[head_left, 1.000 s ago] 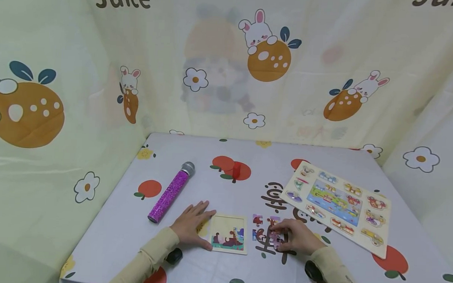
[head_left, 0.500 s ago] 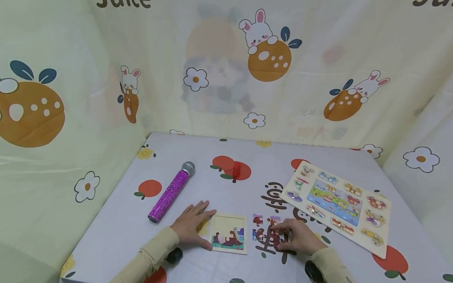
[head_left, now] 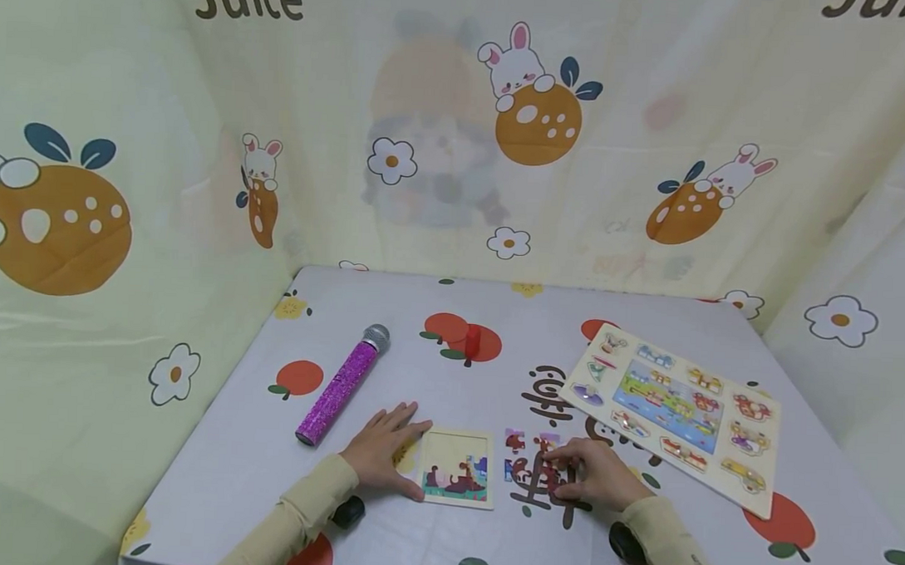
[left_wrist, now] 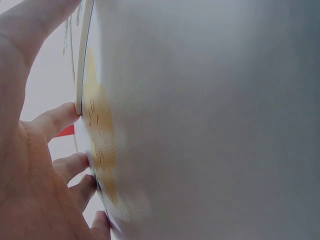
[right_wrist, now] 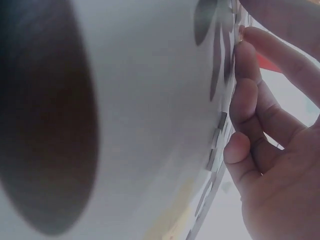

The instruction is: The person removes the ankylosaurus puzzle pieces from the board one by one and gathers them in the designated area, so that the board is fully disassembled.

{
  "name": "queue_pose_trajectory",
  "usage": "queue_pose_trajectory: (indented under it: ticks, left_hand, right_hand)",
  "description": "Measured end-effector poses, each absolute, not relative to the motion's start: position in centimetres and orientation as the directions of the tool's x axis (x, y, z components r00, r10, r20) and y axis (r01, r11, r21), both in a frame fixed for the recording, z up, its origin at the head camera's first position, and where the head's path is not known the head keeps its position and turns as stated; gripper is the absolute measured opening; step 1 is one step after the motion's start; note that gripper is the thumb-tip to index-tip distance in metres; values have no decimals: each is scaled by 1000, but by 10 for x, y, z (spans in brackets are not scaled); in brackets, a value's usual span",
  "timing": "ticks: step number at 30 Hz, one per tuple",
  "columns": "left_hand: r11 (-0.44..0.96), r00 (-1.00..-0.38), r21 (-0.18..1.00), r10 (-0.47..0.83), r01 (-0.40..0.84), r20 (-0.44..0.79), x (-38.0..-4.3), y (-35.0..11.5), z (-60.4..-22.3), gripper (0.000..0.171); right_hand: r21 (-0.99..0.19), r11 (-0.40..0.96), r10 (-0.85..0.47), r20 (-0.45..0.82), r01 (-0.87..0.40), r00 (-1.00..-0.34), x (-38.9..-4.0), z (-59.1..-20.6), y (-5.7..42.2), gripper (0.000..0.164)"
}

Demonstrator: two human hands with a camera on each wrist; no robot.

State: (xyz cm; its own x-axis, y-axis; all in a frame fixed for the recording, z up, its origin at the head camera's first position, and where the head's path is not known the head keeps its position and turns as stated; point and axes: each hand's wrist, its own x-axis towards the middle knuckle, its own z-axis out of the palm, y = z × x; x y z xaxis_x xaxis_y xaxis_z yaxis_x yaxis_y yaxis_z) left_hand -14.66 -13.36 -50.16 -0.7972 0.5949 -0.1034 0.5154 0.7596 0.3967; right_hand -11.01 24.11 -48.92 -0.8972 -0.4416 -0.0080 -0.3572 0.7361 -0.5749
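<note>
Puzzle pieces [head_left: 518, 469]: three o'clock of the tray [head_left: 450, 449]; probably light, stiff, best pinched by edges.
Left hand [head_left: 383, 450]: spread wide at the tray's nine o'clock.
Right hand [head_left: 601, 472]: bent over pieces; cannot tell if pinching.

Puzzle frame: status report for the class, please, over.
Left hand spread against puzzle frame; right hand at loose pieces, grip unclear. Frame part-filled, upper area bare. Microphone, larger board off to the sides, not blocking.
</note>
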Motion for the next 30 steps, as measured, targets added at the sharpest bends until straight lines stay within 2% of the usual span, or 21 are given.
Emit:
queue_pose_trajectory:
  ticks: [9, 14, 19, 30]
  left_hand:
    - [753, -799, 402, 596, 521, -81, -148, -134, -506, 108]
    - [756, -801, 403, 592, 516, -86, -146, -134, -504, 108]
    - [761, -805, 399, 586, 511, -87, -146, -135, -503, 108]
    - [739, -788, 404, 612, 539, -69, -145, -134, -500, 106]
  right_hand:
    - [-601, 729, -441, -45, -328, -896, -116, -473, 222, 44]
    - [-621, 681, -483, 18, -388, -876, -119, -474, 201, 37]
    - [-580, 677, -507, 77, -452, -858, -115, -477, 171, 39]
    - [-458, 738, -538, 43, -496, -842, -113, -485, 140, 44]
